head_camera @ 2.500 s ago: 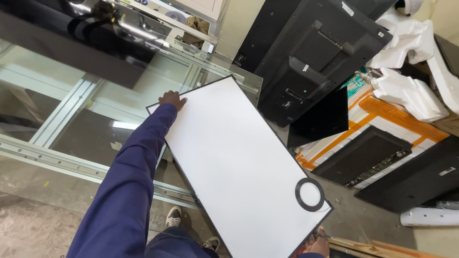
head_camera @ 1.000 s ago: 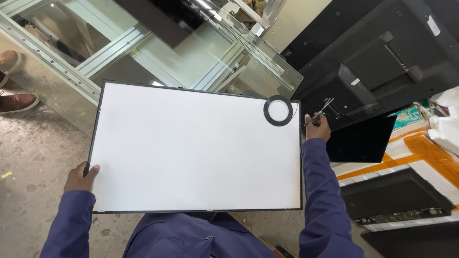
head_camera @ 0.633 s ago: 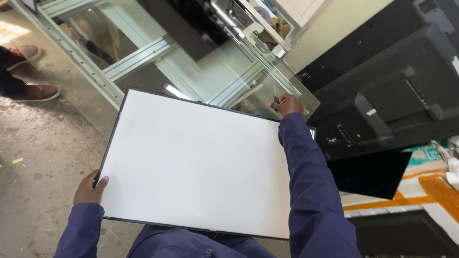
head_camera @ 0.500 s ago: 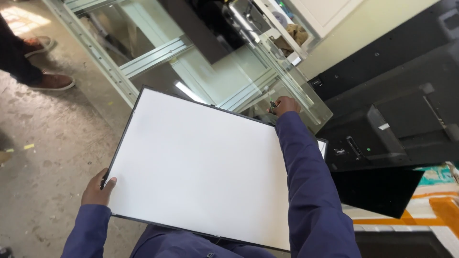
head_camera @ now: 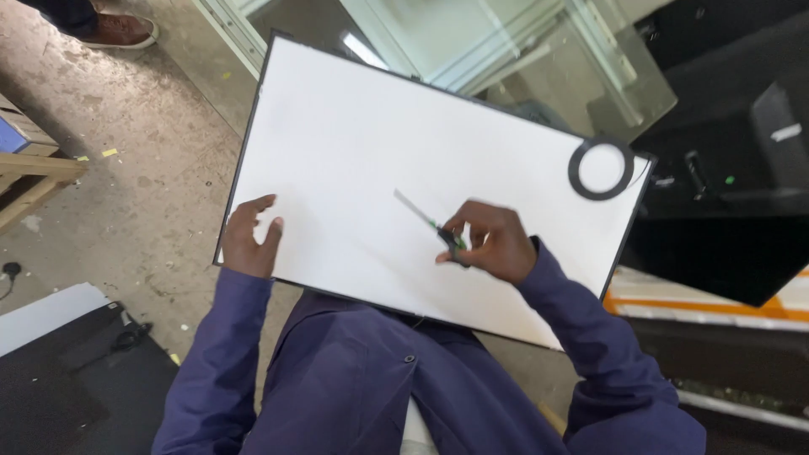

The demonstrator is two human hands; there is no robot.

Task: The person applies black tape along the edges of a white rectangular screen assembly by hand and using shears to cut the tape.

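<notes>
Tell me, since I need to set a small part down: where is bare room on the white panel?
Bare: the wide stretch of the white black-framed panel between left hand and black tape ring. Crowded: around right hand with its screwdriver.

Screwdriver [head_camera: 430,226] over white panel [head_camera: 362,143]
</notes>
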